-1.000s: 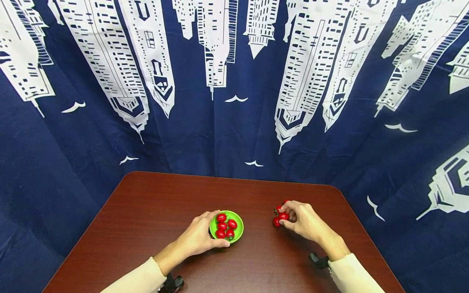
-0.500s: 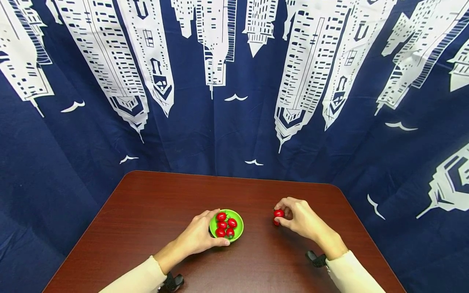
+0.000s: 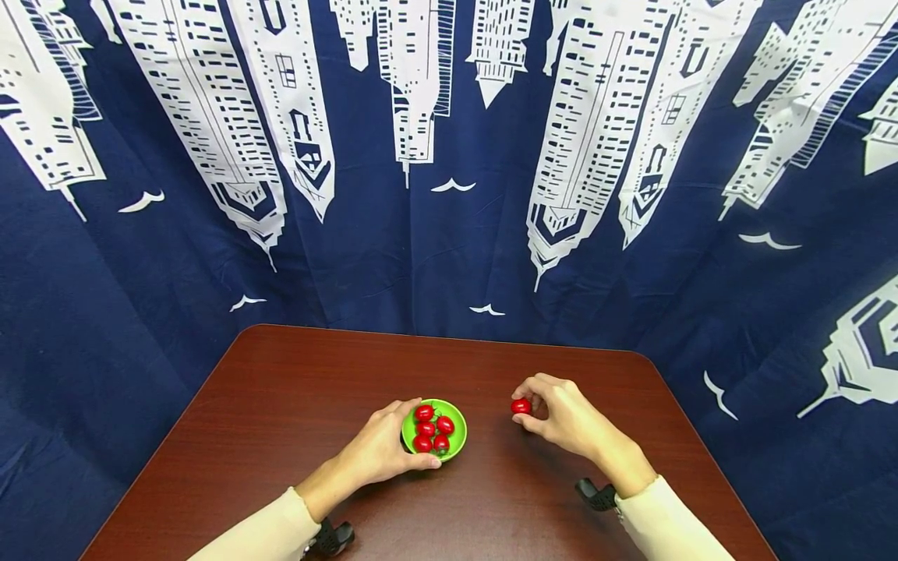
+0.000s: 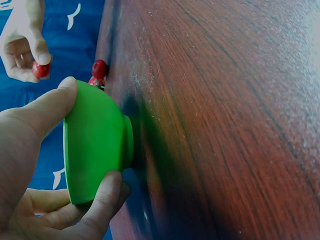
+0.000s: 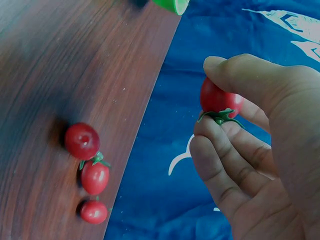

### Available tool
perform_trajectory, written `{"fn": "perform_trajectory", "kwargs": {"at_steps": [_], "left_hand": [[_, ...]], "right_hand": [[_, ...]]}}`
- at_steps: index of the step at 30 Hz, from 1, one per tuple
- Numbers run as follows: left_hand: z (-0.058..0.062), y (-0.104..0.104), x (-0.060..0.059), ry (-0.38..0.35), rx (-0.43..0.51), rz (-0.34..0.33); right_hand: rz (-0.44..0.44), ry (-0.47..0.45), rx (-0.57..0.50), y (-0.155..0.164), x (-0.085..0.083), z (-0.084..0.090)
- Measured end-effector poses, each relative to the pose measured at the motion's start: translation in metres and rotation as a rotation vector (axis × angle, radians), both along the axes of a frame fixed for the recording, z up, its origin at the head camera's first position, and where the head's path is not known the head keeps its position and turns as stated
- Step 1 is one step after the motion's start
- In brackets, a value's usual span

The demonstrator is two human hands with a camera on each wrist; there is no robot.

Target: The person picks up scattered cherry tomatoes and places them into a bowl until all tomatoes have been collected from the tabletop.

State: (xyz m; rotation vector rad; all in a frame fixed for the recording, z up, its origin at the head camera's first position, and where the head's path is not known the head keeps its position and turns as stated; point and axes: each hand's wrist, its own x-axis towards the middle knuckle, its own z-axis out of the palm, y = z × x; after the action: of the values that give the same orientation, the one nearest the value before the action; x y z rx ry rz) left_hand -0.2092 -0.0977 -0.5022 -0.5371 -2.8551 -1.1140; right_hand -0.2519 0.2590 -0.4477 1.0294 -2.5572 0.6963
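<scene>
while the left hand (image 3: 382, 452) grips the green bowl (image 3: 456, 446) by its near rim, toward the worktop's (image 3: 295, 389) near edge, five or so red tomatoes (image 3: 431, 428) lie inside, though the count is hard to fix. right hand (image 3: 568, 421) pinches one tomato (image 3: 521, 406) between thumb and fingers, raised off the wood. three loose tomatoes (image 5: 92, 172) sit together on the worktop beneath it.

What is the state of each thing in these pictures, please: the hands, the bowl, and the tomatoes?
left hand: grips the bowl's side
right hand: pinches one tomato, raised off the table
held tomato: between thumb and fingers
green bowl: upright on the table, holds five tomatoes
three loose tomatoes: lying on the table
table: bears bowl and tomatoes
</scene>
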Motion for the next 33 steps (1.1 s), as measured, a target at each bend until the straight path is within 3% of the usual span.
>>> {"fn": "perform_trajectory", "kwargs": {"at_steps": [15,33], "left_hand": [[0.000,0.001,-0.003,-0.007,0.007,-0.003],[0.000,0.000,-0.002,-0.006,0.012,-0.018]], "right_hand": [[0.067,0.004,0.021,-0.029,0.000,0.007],[0.161,-0.006,0.073,-0.064,0.005,0.002]]}}
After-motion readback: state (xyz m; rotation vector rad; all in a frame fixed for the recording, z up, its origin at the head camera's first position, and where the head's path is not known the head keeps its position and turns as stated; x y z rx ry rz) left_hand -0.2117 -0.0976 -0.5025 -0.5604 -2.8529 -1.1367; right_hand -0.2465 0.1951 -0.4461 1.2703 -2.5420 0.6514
